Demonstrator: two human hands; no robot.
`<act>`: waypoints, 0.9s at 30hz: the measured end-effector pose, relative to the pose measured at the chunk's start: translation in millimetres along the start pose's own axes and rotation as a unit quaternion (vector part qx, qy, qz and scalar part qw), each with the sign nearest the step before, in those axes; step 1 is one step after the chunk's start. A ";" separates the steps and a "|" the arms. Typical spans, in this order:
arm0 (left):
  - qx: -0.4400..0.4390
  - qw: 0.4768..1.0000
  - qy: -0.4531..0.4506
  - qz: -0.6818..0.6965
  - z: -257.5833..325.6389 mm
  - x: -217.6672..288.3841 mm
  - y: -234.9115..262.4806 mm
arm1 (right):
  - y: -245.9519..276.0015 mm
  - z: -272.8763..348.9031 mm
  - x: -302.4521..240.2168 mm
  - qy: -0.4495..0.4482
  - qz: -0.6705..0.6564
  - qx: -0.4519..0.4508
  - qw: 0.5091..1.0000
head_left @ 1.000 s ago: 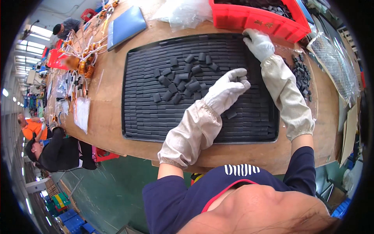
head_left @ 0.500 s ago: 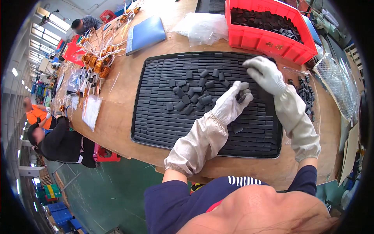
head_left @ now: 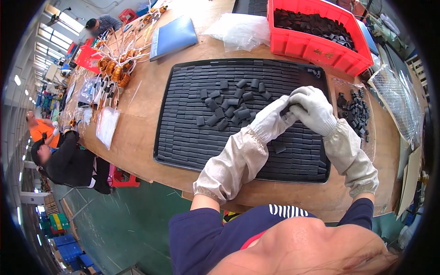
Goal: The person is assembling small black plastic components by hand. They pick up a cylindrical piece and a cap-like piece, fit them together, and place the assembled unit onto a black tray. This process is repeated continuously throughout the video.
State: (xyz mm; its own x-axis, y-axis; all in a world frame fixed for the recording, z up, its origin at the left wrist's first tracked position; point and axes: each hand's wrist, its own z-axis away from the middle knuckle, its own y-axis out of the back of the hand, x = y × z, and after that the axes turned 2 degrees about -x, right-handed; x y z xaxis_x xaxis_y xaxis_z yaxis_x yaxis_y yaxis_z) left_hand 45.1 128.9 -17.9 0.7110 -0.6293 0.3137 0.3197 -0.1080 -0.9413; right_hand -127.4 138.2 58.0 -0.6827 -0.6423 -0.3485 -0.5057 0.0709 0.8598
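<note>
A large black tray (head_left: 156, 153) lies before me, lined with rows of small black blocks (head_left: 197, 149). Loose black curved pieces (head_left: 229, 105) are heaped on top of the rows, left of my hands. Over the tray's right half, my white-gloved left hand (head_left: 270, 121) is closed, with a dark bit showing at its fingertips. My gloved right hand (head_left: 314, 110) meets those fingertips, its own fingers bent and closed; what they grip is hidden. One loose piece (head_left: 279, 147) lies below the hands, and a few small pieces (head_left: 314, 72) sit in the tray's far right corner.
A red bin (head_left: 321, 52) of black pieces stands at the far right, beside a clear plastic bag (head_left: 240, 31). More pieces (head_left: 357, 110) lie right of the tray. A blue folder (head_left: 173, 37) and copper coils (head_left: 114, 71) are at the left. Several people work beyond the table.
My right hand has come down and left from the tray's far right to meet my left hand. The small pieces in the far corner now show. My left hand has hardly moved.
</note>
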 end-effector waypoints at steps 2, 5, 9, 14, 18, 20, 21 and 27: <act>-0.025 0.999 -0.012 -0.039 -2.6 -2.8 3.6 | 5.1 -0.5 0.7 -0.026 -0.022 0.007 0.999; -0.066 0.995 -0.008 -0.071 -6.4 0.9 7.0 | 6.1 -0.9 2.3 -0.058 -0.102 0.013 0.993; -0.050 0.996 0.006 -0.078 -0.6 2.3 -2.1 | 8.7 -4.1 -1.8 -0.031 -0.108 0.067 0.991; -0.040 0.972 0.021 -0.233 14.1 0.6 -10.3 | 15.2 3.8 -7.5 0.012 -0.055 0.050 0.997; -0.059 0.976 0.027 -0.206 19.2 3.2 -11.6 | 15.7 7.2 -5.7 0.013 -0.079 0.029 0.996; -0.052 0.975 0.028 -0.213 19.9 4.2 -14.0 | 19.0 7.8 -5.8 -0.015 -0.131 -0.004 0.991; -0.040 0.976 0.026 -0.215 20.7 4.3 -14.0 | 19.7 7.8 -4.2 -0.029 -0.160 -0.022 0.986; -0.028 0.983 0.022 -0.181 15.8 5.5 -12.5 | 14.8 5.8 70.0 -0.072 -0.003 0.038 0.997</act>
State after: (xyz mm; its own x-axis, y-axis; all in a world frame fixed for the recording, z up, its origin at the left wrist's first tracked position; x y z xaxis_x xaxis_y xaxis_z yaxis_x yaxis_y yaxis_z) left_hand 54.9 138.9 -2.5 0.5295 -0.5742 0.6245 0.5107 -0.3720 -0.7751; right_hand -185.7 98.7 44.2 -0.7454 -0.5267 -0.4085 -0.5447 0.1281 0.8288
